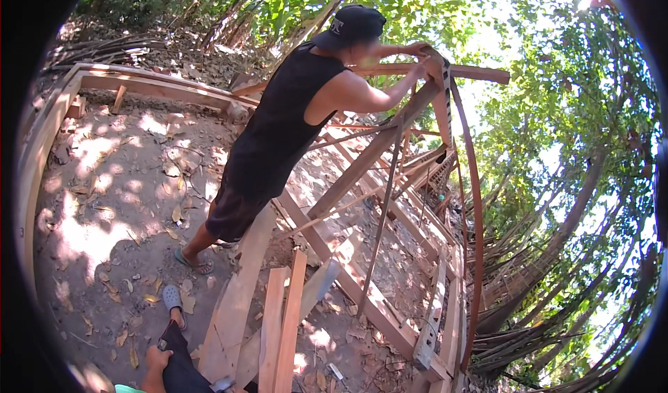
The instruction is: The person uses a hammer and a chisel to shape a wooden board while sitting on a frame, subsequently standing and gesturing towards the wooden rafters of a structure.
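My left hand (158, 358) is low at the left, its fingers curled against my dark trouser leg (182, 355). Something small and dark shows by the fingers, too unclear to name. My right hand is out of view. A grey clog (172, 298) is on my foot. Right of my leg, a grey, metal-looking piece (222, 384) shows at the lower edge. Beside it, sawn planks (284, 316) rise on a slant. Ahead, a co-worker (285, 125) in a black sleeveless top and cap has both hands at the top of a leaning wooden post (376, 153).
A low timber frame (156, 83) borders the dirt ground (104, 184) at left and back. Heavy beams (362, 295) run diagonally at right. A curved reddish strip (474, 219) hangs from the post top. Dry leaves litter the ground, and trees (563, 101) stand behind.
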The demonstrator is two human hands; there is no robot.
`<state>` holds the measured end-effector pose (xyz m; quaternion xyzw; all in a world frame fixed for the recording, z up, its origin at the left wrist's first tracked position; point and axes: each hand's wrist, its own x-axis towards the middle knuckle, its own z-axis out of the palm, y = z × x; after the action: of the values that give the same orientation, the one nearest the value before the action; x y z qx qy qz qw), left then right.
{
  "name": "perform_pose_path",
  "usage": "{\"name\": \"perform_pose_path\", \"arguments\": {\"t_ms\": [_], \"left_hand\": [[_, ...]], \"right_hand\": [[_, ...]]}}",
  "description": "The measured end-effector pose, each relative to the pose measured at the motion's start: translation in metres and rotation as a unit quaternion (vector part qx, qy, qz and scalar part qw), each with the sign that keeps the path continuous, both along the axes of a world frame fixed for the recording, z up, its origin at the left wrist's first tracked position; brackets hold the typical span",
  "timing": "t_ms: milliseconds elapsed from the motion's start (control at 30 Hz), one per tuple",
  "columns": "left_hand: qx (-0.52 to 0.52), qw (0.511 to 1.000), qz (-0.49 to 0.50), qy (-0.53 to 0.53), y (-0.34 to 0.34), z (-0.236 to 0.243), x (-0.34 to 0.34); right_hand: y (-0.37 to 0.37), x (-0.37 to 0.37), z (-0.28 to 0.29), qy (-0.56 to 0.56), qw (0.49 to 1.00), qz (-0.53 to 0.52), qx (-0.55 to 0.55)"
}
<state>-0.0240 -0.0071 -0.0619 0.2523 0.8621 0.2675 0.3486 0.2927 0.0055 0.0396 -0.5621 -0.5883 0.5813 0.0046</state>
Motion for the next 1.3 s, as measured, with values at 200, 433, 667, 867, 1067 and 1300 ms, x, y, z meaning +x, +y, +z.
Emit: {"name": "perform_pose_path", "arguments": {"t_ms": [200,433,667,867,1067,1300], "left_hand": [[-0.008,1.000,-0.003,-0.006,-0.002,0.006,0.001],[-0.033,0.999,0.012,-0.005,-0.002,0.006,0.003],[-0.064,0.998,0.014,-0.007,-0.003,0.008,0.002],[-0.043,0.999,0.020,-0.003,-0.002,0.010,0.005],[-0.039,0.999,0.016,0.002,-0.002,0.009,0.005],[-0.044,0.999,0.029,-0.003,-0.001,0.012,0.005]], "right_hand": [[-0.002,0.000,-0.001,-0.001,1.000,-0.001,-0.006],[-0.005,0.000,-0.002,-0.001,1.000,-0.001,-0.013],[-0.007,0.000,-0.004,-0.004,1.000,0.003,-0.020],[-0.006,0.002,-0.005,-0.005,1.000,0.000,-0.025],[-0.006,0.004,-0.008,-0.007,1.000,0.003,-0.030],[-0.009,0.006,-0.011,-0.008,0.999,0.000,-0.037]]}}
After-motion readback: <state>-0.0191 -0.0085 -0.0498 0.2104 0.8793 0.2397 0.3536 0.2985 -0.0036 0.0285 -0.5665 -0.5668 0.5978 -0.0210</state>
